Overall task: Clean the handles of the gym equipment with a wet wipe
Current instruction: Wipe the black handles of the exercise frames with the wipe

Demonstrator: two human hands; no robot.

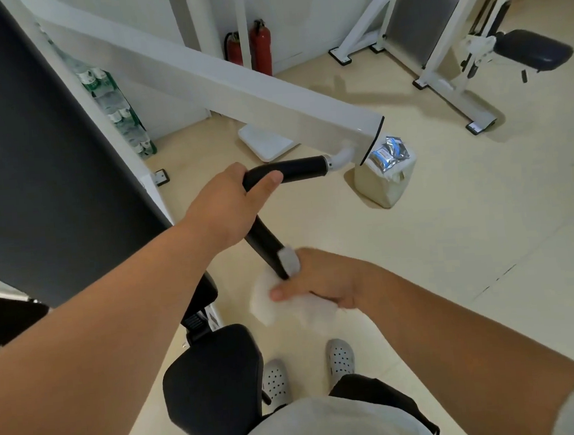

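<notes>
A bent black handle (292,169) hangs from the end of a white machine arm (220,85). My left hand (230,208) grips the handle at its bend, thumb lying along the upper section. The lower section (263,243) runs down to a silver end cap (289,259). My right hand (321,283) holds a white wet wipe (268,297) wrapped round that lower end, just below the cap. Part of the wipe hangs loose under my fingers.
The machine's black back pad (33,151) fills the left, its black seat (215,370) lies below my arms. A pale canister with a foil packet on top (386,171) stands on the floor. Two red fire extinguishers (260,47) and another white machine (471,48) stand behind.
</notes>
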